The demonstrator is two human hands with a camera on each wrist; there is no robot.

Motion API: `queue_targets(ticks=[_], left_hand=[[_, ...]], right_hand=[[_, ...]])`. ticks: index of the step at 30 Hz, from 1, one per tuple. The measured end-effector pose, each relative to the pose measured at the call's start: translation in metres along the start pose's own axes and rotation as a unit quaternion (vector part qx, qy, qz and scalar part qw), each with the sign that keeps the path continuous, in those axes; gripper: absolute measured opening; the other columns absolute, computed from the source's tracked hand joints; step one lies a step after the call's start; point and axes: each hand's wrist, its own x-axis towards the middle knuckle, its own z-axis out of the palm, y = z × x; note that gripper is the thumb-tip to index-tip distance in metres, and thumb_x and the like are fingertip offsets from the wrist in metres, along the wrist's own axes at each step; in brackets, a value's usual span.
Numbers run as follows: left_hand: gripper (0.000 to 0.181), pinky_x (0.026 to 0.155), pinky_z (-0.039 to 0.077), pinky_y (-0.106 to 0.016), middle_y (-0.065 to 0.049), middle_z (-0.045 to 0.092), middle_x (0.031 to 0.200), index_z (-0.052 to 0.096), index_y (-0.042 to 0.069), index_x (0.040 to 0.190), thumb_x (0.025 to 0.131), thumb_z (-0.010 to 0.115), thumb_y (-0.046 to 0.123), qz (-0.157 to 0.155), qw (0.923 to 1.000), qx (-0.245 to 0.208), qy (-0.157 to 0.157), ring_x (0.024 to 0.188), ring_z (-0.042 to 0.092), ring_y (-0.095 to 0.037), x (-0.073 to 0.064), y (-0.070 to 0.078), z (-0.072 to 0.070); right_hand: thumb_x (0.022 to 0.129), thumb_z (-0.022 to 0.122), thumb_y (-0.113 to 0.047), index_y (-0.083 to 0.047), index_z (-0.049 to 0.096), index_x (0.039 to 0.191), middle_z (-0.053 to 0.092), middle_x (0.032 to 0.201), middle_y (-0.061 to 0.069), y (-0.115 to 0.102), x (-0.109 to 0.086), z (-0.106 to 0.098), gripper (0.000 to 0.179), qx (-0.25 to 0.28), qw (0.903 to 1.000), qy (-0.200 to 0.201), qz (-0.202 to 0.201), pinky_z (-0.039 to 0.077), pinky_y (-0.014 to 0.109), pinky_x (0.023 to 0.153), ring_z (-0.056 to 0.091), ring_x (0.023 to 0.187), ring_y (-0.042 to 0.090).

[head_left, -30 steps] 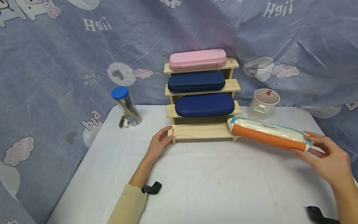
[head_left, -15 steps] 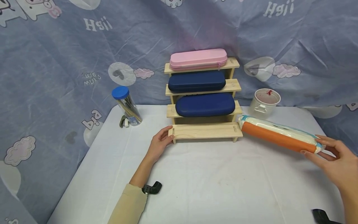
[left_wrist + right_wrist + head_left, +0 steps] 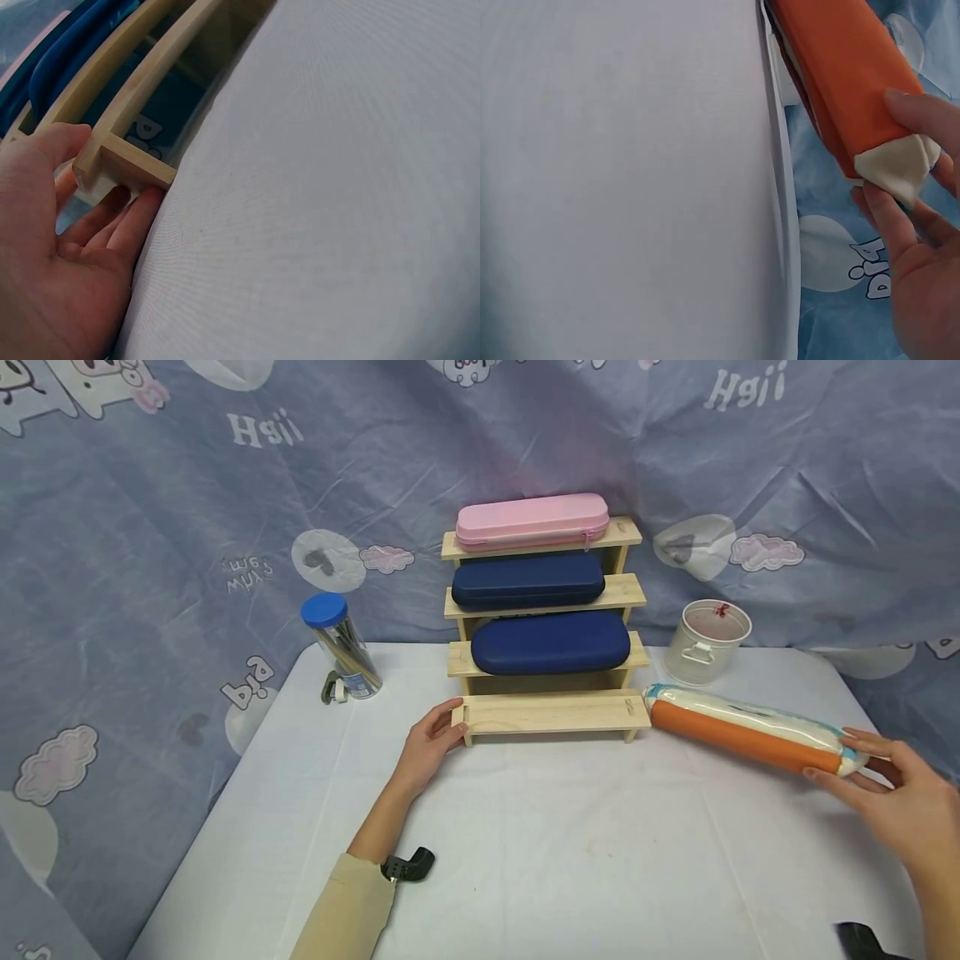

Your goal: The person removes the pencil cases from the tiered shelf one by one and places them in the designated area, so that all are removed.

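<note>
A wooden tiered rack (image 3: 555,714) stands at the back middle, its bottom step bare. My left hand (image 3: 427,747) holds the left end of that step; in the left wrist view the thumb lies along the top and the fingertips sit at the end piece (image 3: 139,161). Off to the right, my right hand (image 3: 900,793) pinches the near end of an orange pencil case (image 3: 742,735) with a clear top and blue trim. The case slants, its far end right beside the rack's bottom step. In the right wrist view thumb and fingers clasp its cream-coloured end (image 3: 896,165).
Upper steps carry a pink case (image 3: 532,521), a dark navy case (image 3: 527,581) and a blue case (image 3: 550,643). A white pot (image 3: 705,643) stands right of the rack. A blue-lidded clear jar (image 3: 341,643) leans at the left. A printed curtain hangs behind the white table.
The orange pencil case and my right hand have moved right, away from over the bottom step, and the case's far end has come slightly lower. My left hand stays put on the rack.
</note>
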Motion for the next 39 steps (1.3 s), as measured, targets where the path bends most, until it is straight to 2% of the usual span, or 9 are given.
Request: queue_targets(ticks=[5,9,12,16,23,28,31,37,39], left_hand=[[0.049,0.088,0.053,-0.033,-0.008,0.055,0.131,0.054,0.023,0.136,0.090,0.070,0.028,0.001,1.0000,-0.001,-0.004,0.116,0.057,-0.021,0.000,0.000,0.000],[0.048,0.088,0.053,-0.033,-0.008,0.055,0.132,0.054,0.023,0.136,0.091,0.069,0.027,0.002,1.0000,0.002,-0.001,0.116,0.057,-0.021,0.001,0.000,0.000],[0.048,0.088,0.053,-0.033,-0.009,0.055,0.131,0.054,0.022,0.136,0.091,0.069,0.026,0.003,1.0000,0.001,0.000,0.116,0.057,-0.021,0.001,0.000,0.000],[0.047,0.088,0.053,-0.034,-0.010,0.055,0.132,0.053,0.022,0.136,0.092,0.068,0.025,0.004,1.0000,-0.003,-0.002,0.116,0.057,-0.022,0.002,-0.001,-0.001],[0.048,0.087,0.053,-0.034,-0.011,0.054,0.132,0.053,0.021,0.137,0.091,0.069,0.026,0.006,1.0000,0.002,-0.001,0.116,0.057,-0.023,0.002,-0.002,-0.001],[0.049,0.087,0.053,-0.033,-0.011,0.054,0.133,0.053,0.020,0.138,0.092,0.068,0.026,0.000,1.0000,0.002,-0.003,0.117,0.056,-0.023,0.002,-0.002,-0.001],[0.049,0.088,0.053,-0.033,-0.011,0.053,0.134,0.052,0.020,0.138,0.092,0.068,0.024,-0.005,1.0000,-0.002,-0.004,0.118,0.056,-0.022,0.002,-0.001,-0.001],[0.050,0.089,0.052,-0.034,-0.013,0.052,0.134,0.051,0.018,0.139,0.092,0.067,0.024,0.000,1.0000,-0.003,-0.003,0.119,0.055,-0.024,0.002,-0.001,-0.001],[0.049,0.088,0.053,-0.034,-0.012,0.053,0.133,0.052,0.020,0.138,0.092,0.068,0.025,-0.004,1.0000,-0.001,0.000,0.118,0.056,-0.023,0.003,-0.002,-0.001]], right_hand=[[0.081,0.078,-0.013,-0.026,0.048,0.134,0.030,0.152,-0.005,0.007,0.001,0.002,0.062,-0.014,0.9988,-0.024,0.041,0.042,0.001,0.071,0.040,0.130,0.011],[0.085,0.075,-0.017,-0.014,0.030,0.149,0.016,0.156,0.016,0.005,0.003,0.003,0.078,-0.049,0.9951,-0.059,0.064,0.049,0.006,0.062,0.036,0.130,0.045],[0.087,0.073,-0.016,-0.004,0.021,0.151,0.012,0.154,0.026,0.005,0.005,0.002,0.083,-0.064,0.9931,-0.078,0.060,0.052,0.011,0.056,0.034,0.125,0.055],[0.086,0.074,-0.017,-0.002,0.022,0.150,0.013,0.152,0.029,0.012,0.005,0.003,0.083,-0.073,0.9925,-0.089,0.040,0.049,0.009,0.052,0.035,0.122,0.057],[0.086,0.074,-0.027,-0.017,0.028,0.152,0.008,0.157,0.019,0.028,0.007,0.005,0.081,-0.063,0.9927,-0.101,0.022,0.046,0.005,0.055,0.030,0.129,0.053],[0.087,0.073,-0.030,-0.006,0.028,0.150,0.010,0.156,0.022,0.026,0.007,0.004,0.082,-0.073,0.9913,-0.108,0.020,0.048,0.006,0.056,0.030,0.128,0.055],[0.087,0.073,-0.031,0.000,0.029,0.148,0.011,0.155,0.026,0.021,0.007,0.003,0.081,-0.087,0.9899,-0.111,0.013,0.056,0.020,0.061,0.032,0.124,0.058],[0.090,0.068,-0.033,0.005,0.035,0.143,0.015,0.155,0.024,0.014,0.005,0.002,0.073,-0.092,0.9905,-0.101,-0.016,0.045,0.008,0.085,0.021,0.137,0.047],[0.091,0.067,-0.033,0.006,0.038,0.141,0.015,0.155,0.023,0.010,0.004,0.002,0.070,-0.097,0.9906,-0.093,-0.026,0.037,0.026,0.105,0.016,0.140,0.043]])
